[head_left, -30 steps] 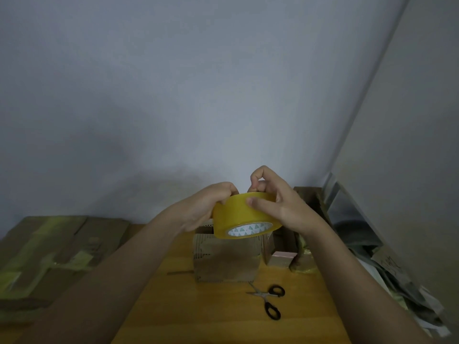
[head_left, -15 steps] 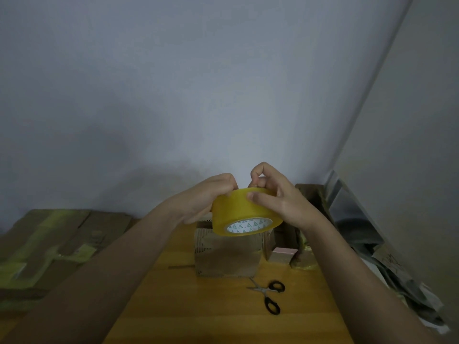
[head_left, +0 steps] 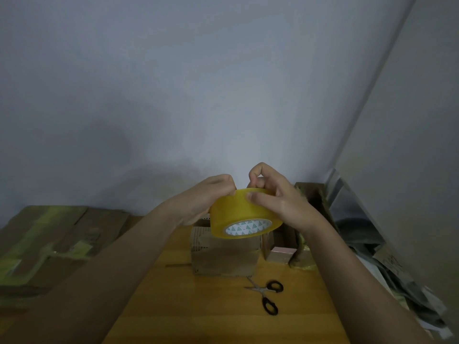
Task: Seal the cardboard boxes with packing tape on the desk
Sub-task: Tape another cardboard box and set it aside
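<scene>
The right hand [head_left: 278, 204] gripped the roll of packing tape [head_left: 244, 214] from the right side, thumb laid across its yellow outer band and forefinger curled over the top rim, apparently picking for the loose end, though no free end was visible. The left hand [head_left: 206, 199] clasped the roll from the left, fingers bent round its far edge. The roll hung in the air at lower centre of the frame, its core axis tilted toward the camera so the printed cardboard core faced down and forward. Directly below and just behind it on the wooden desk [head_left: 223, 314] stood the small cardboard box [head_left: 223, 256], so the coming move would likely be downward and away, both hands about equally near. Black-handled scissors [head_left: 267, 295] lay on the desk to the lower right of the box. Farther back, a small pink-topped box [head_left: 283, 254] sat right of it, flattened taped cardboard [head_left: 49, 239] filled the left edge, and crumpled wrappings [head_left: 387, 264] were piled at right. Compared with half a second before, the roll and both hands sat almost unchanged, only a touch higher against the box.
</scene>
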### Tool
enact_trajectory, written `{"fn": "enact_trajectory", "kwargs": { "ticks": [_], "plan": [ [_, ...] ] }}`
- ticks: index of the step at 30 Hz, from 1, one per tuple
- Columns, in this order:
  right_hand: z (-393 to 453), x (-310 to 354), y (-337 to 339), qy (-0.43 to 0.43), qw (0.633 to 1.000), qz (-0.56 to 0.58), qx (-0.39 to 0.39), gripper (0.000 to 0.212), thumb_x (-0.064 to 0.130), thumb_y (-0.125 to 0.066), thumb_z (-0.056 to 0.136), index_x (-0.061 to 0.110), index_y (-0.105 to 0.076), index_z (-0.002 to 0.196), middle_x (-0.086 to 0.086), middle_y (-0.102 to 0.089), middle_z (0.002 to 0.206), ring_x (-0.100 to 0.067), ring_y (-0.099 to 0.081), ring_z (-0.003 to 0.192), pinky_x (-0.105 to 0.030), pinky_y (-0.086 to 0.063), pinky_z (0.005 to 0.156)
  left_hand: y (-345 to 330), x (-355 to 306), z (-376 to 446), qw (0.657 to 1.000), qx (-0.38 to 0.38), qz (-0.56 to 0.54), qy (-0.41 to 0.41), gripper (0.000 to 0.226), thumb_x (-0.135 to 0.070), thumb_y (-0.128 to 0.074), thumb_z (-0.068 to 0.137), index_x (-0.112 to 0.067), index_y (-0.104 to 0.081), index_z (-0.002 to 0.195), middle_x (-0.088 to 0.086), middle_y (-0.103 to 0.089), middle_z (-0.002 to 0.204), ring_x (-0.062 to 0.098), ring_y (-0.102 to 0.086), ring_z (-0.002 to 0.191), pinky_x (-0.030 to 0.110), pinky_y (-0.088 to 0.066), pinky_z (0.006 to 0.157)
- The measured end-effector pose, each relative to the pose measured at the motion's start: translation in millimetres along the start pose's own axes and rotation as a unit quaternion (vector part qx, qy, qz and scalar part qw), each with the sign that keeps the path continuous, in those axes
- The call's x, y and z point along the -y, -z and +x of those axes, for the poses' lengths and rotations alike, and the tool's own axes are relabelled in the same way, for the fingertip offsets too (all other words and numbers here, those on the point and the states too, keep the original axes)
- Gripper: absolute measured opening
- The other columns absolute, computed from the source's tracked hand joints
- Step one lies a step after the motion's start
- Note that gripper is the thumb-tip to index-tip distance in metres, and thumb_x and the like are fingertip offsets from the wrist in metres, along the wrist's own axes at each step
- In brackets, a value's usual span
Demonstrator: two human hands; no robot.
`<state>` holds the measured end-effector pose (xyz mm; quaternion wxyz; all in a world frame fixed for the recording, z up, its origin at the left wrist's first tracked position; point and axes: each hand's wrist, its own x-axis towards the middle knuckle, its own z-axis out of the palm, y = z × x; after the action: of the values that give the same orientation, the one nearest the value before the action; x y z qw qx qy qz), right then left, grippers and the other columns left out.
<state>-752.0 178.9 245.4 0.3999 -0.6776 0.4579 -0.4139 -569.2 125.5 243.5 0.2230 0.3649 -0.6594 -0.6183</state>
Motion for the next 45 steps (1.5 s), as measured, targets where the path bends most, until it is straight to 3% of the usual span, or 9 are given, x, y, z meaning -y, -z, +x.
{"fn": "enact_trajectory", "kwargs": {
  "ticks": [12,15,20,24,29,33,37,41,45],
  "plan": [
    [2.4,-24.5,-6.9,-0.020,0.999,0.035,0.008,0.022,0.017,-0.059,0.083,0.007,-0.043,0.094,-0.031,-0.054,0.080,-0.025,-0.054,0.068,-0.033,-0.045,0.061,-6.5,20.3,2.6,0.999,-0.013,-0.046,0.013,0.013,-0.019,-0.046,0.063,-0.019,-0.034,0.068,-0.004,-0.033,0.066,0.011,-0.031,0.061,0.028,-0.026,0.055],
    [1.6,-25.6,-8.1,-0.020,0.999,0.042,0.013,0.020,0.015,-0.060,0.083,0.009,-0.044,0.093,-0.022,-0.054,0.077,-0.023,-0.052,0.067,-0.032,-0.044,0.061,-7.0,21.1,1.4,0.998,-0.015,-0.053,0.015,0.015,-0.012,-0.042,0.055,-0.014,-0.035,0.068,-0.003,-0.036,0.065,0.013,-0.031,0.063,0.029,-0.025,0.055],
    [1.5,-18.1,-4.8,-0.010,0.999,0.032,0.016,0.016,0.014,-0.058,0.083,0.012,-0.045,0.091,-0.018,-0.054,0.076,-0.022,-0.050,0.068,-0.032,-0.043,0.062,-3.8,15.9,-1.5,0.994,0.011,-0.100,0.028,0.016,-0.019,-0.053,0.063,-0.012,-0.042,0.073,0.001,-0.042,0.072,0.012,-0.044,0.063,0.025,-0.037,0.056],
    [2.2,-12.8,-3.4,-0.003,1.000,0.020,0.014,0.016,0.014,-0.059,0.083,0.011,-0.045,0.091,-0.029,-0.050,0.078,-0.023,-0.049,0.067,-0.031,-0.042,0.061,-4.0,12.3,2.3,0.998,-0.027,-0.042,0.028,0.014,-0.026,-0.058,0.061,-0.021,-0.044,0.063,-0.001,-0.040,0.073,0.013,-0.040,0.066,0.027,-0.035,0.058],
    [1.3,-11.8,-2.2,-0.010,0.999,0.028,0.012,0.018,0.015,-0.058,0.083,0.009,-0.044,0.092,-0.015,-0.055,0.076,-0.021,-0.052,0.067,-0.028,-0.045,0.060,-7.1,8.7,1.2,0.999,-0.024,-0.023,-0.001,0.014,-0.023,-0.049,0.066,-0.020,-0.036,0.065,-0.005,-0.036,0.066,0.012,-0.034,0.064,0.027,-0.029,0.056],
    [-0.1,-7.7,-0.4,-0.005,1.000,0.020,0.002,0.019,0.016,-0.058,0.083,0.008,-0.044,0.093,-0.029,-0.053,0.079,-0.024,-0.052,0.068,-0.033,-0.045,0.062,-9.2,2.8,-1.4,0.999,-0.023,-0.028,-0.013,0.014,-0.020,-0.047,0.063,-0.019,-0.034,0.066,-0.004,-0.035,0.068,0.011,-0.033,0.062,0.027,-0.027,0.055],
    [-1.4,-1.2,-0.2,0.004,1.000,0.012,0.001,0.018,0.015,-0.059,0.083,0.008,-0.045,0.092,-0.031,-0.051,0.080,-0.022,-0.050,0.068,-0.032,-0.043,0.061,-7.0,1.7,-4.4,0.999,-0.020,-0.041,-0.013,0.015,-0.013,-0.043,0.056,-0.017,-0.037,0.069,0.004,-0.037,0.074,0.016,-0.034,0.068,0.029,-0.027,0.057],
    [-1.9,6.5,2.5,0.014,1.000,0.008,0.000,0.013,0.015,-0.058,0.083,0.013,-0.046,0.090,-0.034,-0.048,0.080,-0.023,-0.050,0.068,-0.032,-0.043,0.062,-5.7,-1.7,-9.3,0.995,0.004,-0.097,-0.009,0.014,-0.019,-0.050,0.065,-0.015,-0.042,0.075,0.000,-0.044,0.074,0.013,-0.043,0.066,0.027,-0.036,0.057],
    [-3.3,8.3,1.8,0.021,1.000,0.005,0.001,0.014,0.015,-0.058,0.084,0.012,-0.046,0.090,-0.036,-0.047,0.081,-0.026,-0.048,0.069,-0.034,-0.042,0.062,-8.0,-5.5,-7.8,0.999,-0.028,-0.032,-0.019,0.015,-0.025,-0.052,0.066,-0.019,-0.040,0.072,-0.001,-0.039,0.072,0.013,-0.038,0.068,0.027,-0.032,0.059]
  ]
}}
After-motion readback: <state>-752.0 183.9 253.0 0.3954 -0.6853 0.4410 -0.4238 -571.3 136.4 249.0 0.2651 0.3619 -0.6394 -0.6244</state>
